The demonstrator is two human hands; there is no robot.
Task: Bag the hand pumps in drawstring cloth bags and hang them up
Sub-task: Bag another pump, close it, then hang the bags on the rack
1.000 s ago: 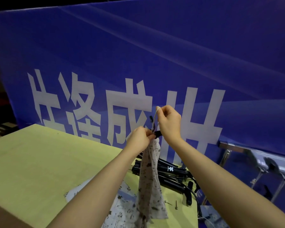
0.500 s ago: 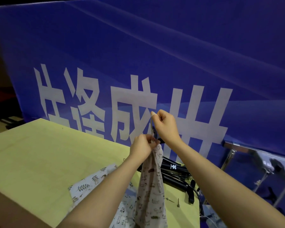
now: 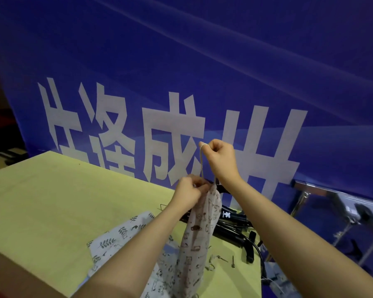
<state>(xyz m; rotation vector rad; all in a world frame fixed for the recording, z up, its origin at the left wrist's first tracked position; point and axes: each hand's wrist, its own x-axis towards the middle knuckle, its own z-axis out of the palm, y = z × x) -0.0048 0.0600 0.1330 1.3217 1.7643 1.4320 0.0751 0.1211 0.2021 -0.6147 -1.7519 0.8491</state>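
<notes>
A long printed cloth bag (image 3: 199, 231) hangs upright over the table, its mouth gathered. My left hand (image 3: 190, 191) pinches the bunched neck of the bag. Above it, my right hand (image 3: 221, 159) grips the beige drawstring (image 3: 202, 162), which runs taut down to the bag's mouth. A black pump part pokes out beside the neck; the rest of what is in the bag is hidden. Several black hand pumps (image 3: 230, 224) lie on the table behind the bag.
More printed cloth bags (image 3: 119, 239) lie flat on the yellow-green table (image 3: 52, 207). Small metal pins (image 3: 233, 261) lie near the table's right edge. A blue banner (image 3: 181, 72) stands behind. A metal rack with hooks (image 3: 353, 214) is at right.
My right hand has risen, drawing the string out longer, and the bag's mouth has closed tighter under my left hand. The camera has shifted slightly.
</notes>
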